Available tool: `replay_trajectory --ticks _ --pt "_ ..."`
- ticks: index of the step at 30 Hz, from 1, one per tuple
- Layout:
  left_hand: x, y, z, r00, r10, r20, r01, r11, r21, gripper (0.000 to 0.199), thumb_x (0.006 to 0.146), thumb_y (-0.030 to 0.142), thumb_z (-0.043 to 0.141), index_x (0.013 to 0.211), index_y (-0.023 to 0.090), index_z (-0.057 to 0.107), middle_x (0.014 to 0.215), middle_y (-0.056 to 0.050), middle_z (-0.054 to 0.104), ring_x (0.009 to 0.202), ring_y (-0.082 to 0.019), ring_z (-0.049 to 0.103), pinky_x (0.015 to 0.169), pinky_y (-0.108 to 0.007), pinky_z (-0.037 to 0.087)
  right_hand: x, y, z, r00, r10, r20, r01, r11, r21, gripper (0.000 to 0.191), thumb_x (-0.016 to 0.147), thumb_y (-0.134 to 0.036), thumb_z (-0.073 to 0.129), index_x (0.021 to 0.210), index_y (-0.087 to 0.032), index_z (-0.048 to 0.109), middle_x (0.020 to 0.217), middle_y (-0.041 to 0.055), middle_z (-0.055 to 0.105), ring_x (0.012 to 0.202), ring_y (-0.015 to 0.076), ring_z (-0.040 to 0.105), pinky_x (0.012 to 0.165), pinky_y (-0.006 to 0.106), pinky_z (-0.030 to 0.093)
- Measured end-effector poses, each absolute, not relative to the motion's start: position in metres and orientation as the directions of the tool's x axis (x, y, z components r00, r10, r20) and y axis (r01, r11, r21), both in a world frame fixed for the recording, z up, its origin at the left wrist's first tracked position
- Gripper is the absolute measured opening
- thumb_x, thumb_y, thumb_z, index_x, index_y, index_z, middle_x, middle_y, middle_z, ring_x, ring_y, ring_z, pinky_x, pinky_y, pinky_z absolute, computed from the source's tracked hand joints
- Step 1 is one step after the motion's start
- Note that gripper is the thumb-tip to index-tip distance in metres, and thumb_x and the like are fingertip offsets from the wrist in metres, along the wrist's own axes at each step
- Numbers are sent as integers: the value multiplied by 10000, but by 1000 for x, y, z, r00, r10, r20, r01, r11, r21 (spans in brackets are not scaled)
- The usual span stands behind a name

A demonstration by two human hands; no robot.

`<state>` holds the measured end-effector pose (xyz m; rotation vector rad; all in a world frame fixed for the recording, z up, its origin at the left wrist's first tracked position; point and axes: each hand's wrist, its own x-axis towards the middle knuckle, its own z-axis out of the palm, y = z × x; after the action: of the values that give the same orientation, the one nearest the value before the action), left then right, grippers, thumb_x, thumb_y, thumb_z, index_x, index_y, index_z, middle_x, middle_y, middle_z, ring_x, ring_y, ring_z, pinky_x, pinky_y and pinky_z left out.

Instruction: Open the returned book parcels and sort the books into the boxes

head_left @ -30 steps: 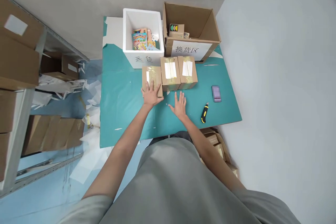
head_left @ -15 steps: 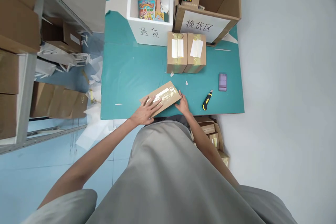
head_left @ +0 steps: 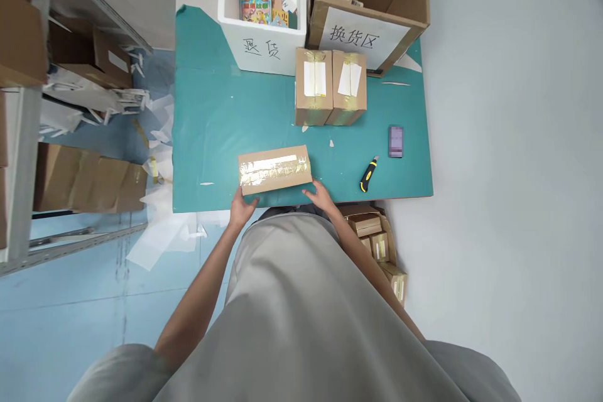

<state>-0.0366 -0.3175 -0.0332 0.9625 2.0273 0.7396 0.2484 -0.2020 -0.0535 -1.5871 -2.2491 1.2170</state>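
As my left hand (head_left: 241,209) and right hand (head_left: 322,196), loosely open, touch near corners of the long, brown, tape-sealed cardboard box (head_left: 276,170) at lower centre of frame, I'm likely positioning it; next move calls for even two-handed pressure.

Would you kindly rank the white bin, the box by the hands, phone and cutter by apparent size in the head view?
1. White bin
2. Box
3. Phone and cutter: unsure, as the cutter looks longer but narrower.
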Motion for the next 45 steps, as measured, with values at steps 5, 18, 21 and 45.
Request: replay_trajectory --ticks 5,18,21,45 --pt "-28 -304 -14 -519 784 -341 314 546 777 839 876 459 738 1588 101 478 1377 -195 722 1414 -342 612 1226 -487 448 262 -191 -33 -376 902 -210 635 86 -767 676 1047 -598 460 1570 -183 566 1565 127 605 1414 271 597 1118 419 543" --pt "-24 -295 -32 -398 854 -335 208 440 874 481 960 514 613 1226 149 777 1233 -140 796 1155 -307 760 1078 -447 573 286 -203 -26 -100 954 -282 436 -213 -875 813 964 -768 510 1488 -166 664 1497 139 666 1370 339 638 1162 492 526" --pt "-31 -301 -46 -356 856 -375 196 461 866 449 962 414 562 1273 151 751 1293 -138 777 1192 -294 743 1110 -454 555 299 -211 -37 -26 946 -322 348 -294 -890 766 975 -737 496 1446 -166 693 1467 152 685 1357 342 651 1135 506 545" --pt "-35 -255 10 -465 859 -213 210 341 916 433 867 531 762 1057 154 858 966 -92 799 946 -254 744 911 -383 607 283 -175 25 134 977 -169 443 -211 -871 445 860 -562 769 1052 -170 854 1067 125 825 993 307 784 965 439 637"
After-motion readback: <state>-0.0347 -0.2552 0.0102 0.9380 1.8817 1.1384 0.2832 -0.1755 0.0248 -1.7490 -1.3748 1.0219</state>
